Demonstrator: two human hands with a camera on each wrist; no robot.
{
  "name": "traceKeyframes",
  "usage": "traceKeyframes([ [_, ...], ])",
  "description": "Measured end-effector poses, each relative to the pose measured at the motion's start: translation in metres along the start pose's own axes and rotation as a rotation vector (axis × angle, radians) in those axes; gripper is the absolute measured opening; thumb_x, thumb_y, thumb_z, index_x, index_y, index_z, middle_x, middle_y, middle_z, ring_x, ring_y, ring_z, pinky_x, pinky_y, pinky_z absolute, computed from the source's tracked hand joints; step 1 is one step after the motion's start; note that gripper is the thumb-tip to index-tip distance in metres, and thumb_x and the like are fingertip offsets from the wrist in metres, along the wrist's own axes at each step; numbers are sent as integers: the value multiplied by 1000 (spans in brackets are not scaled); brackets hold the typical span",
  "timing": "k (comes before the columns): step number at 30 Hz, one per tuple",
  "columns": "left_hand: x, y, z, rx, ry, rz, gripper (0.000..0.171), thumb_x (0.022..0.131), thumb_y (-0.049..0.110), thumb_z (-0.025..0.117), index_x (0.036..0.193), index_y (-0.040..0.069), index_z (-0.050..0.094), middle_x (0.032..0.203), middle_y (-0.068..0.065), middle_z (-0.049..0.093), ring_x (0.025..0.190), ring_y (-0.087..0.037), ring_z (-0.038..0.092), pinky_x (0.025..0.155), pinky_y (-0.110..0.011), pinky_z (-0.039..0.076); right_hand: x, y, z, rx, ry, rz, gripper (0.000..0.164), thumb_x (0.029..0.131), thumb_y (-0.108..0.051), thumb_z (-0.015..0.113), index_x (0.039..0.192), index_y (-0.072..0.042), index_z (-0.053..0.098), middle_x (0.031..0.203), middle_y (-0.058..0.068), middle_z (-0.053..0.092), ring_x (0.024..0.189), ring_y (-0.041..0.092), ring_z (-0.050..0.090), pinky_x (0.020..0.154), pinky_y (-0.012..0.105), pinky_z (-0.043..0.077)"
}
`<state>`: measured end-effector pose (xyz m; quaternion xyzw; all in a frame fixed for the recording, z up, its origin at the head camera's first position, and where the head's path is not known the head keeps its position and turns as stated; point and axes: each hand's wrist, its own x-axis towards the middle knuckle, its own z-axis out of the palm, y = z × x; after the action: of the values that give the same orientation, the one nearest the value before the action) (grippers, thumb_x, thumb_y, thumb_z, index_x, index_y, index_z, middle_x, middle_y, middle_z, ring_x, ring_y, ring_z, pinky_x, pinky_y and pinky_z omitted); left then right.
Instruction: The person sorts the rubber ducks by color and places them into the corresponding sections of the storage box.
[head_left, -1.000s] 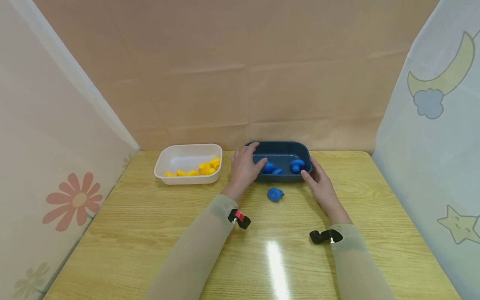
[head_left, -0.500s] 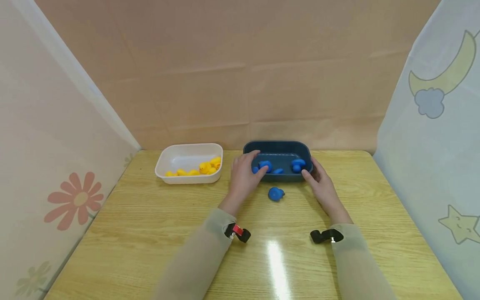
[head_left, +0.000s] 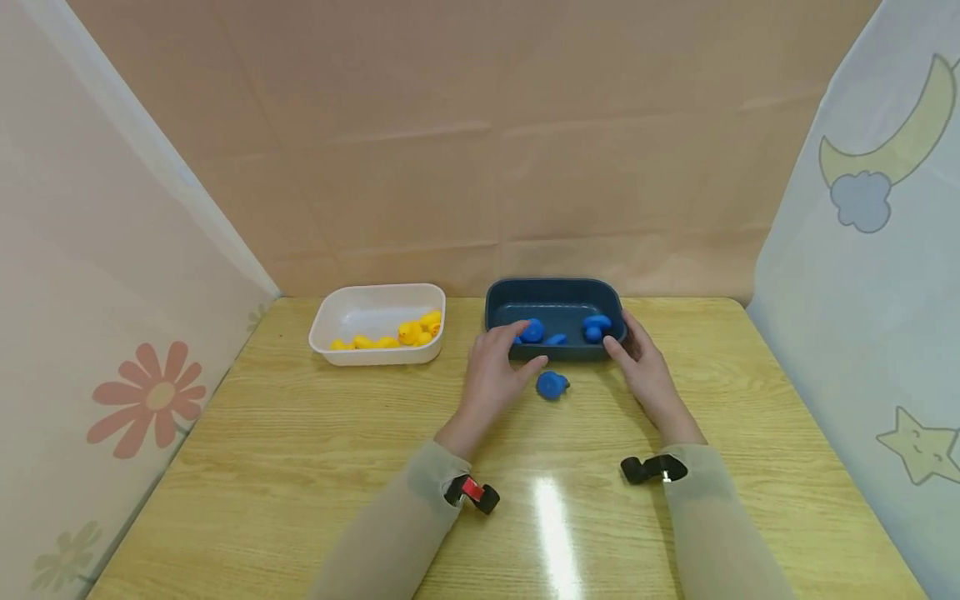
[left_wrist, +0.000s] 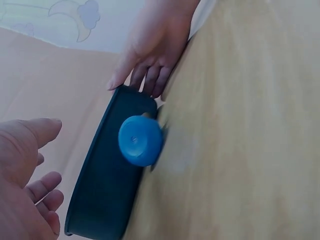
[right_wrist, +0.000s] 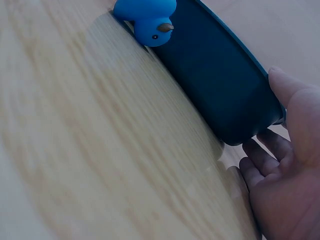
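Note:
My right hand (head_left: 651, 375) grips the right end of the dark blue tray (head_left: 555, 354), thumb at its rim and fingers against the end wall. A blue rubber duck (head_left: 552, 385) lies tipped over on the table just in front; its brown beak shows in the right wrist view. My left hand (head_left: 491, 383) hovers by the tray's front left corner, fingers spread, nothing between them, thumb tip just left of that duck. Inside the tray are several blue ducks, among them a blue duck (head_left: 533, 331) at the left and another blue duck (head_left: 596, 327) at the right.
Left of the dark tray stands a white tray (head_left: 360, 358) with several yellow rubber ducks (head_left: 408, 333) along its front and right side. A tan cloth (head_left: 450, 167) hangs behind the wooden table (head_left: 300, 467), with patterned cloths at both sides.
My left hand has drawn back from over the tray's left side toward me, and a blue duck there now lies apart from it. My right hand has kept its place.

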<state>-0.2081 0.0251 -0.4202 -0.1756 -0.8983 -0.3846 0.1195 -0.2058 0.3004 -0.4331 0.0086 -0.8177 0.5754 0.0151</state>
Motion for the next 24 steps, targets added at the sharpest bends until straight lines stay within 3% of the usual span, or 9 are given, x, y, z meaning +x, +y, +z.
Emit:
traceKeyframes([
  [10,-18,1,14,28,-72,35,65,98,44,87,154,19,65,151,-4,66,140,-34,56,120,-53,42,0,-1,0,5,0,-21,84,116,-39,59,178,-11,10,181,23,14,166,45,17,131,63,19],
  [18,-29,-2,24,81,-100,52,64,97,45,87,152,19,66,148,-6,66,130,-31,58,111,-48,47,17,34,-1,-39,24,-37,80,117,-38,57,179,-20,10,182,18,14,166,42,18,131,61,21],
  [24,-34,-7,30,86,-123,61,66,96,44,88,152,19,65,145,-8,65,129,-31,56,109,-48,47,13,27,-1,-23,17,-32,80,118,-34,57,179,-16,11,182,19,14,167,42,17,132,61,20],
])
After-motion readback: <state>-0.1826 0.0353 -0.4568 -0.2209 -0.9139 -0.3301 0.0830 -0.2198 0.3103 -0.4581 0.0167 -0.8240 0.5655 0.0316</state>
